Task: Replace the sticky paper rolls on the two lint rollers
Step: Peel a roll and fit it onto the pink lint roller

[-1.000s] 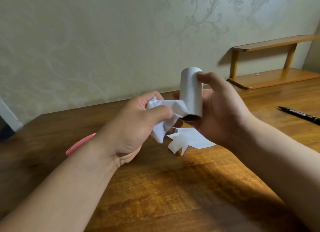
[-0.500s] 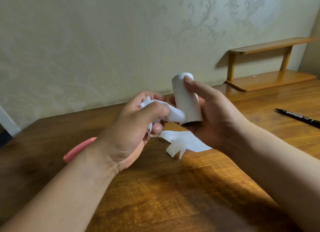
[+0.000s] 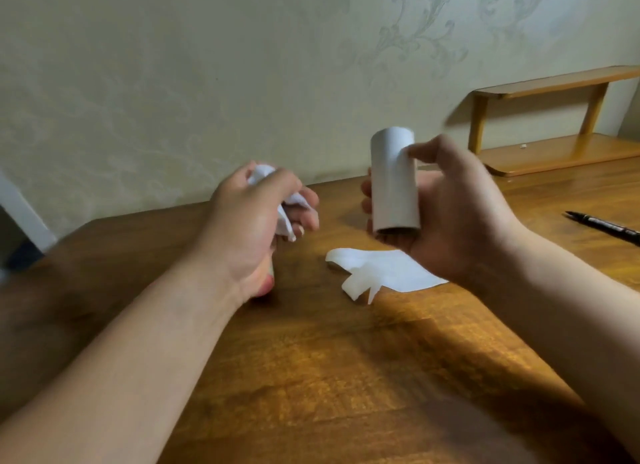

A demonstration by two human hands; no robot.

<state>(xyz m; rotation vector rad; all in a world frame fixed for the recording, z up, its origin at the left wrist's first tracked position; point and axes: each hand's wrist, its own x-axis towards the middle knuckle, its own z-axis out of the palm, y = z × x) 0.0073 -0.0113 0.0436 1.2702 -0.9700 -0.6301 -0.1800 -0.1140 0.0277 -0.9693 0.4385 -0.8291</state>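
Observation:
My right hand [image 3: 450, 214] grips a white sticky paper roll [image 3: 393, 183], held upright above the table with its open end facing down. My left hand [image 3: 256, 218] holds a crumpled white paper sheet [image 3: 287, 214], well apart from the roll. A torn white sheet [image 3: 381, 269] lies flat on the wooden table [image 3: 346, 377] below and between the hands. A small pink bit of a lint roller handle [image 3: 267, 283] shows under my left wrist; the rest is hidden by my arm.
A black pen [image 3: 606, 226] lies at the right edge of the table. A small wooden shelf [image 3: 554, 124] stands at the back right against the wall. The wall runs close behind the table.
My left hand has pulled the crumpled sheet off the roll and moved left, away from it. My right hand has shifted right with the roll.

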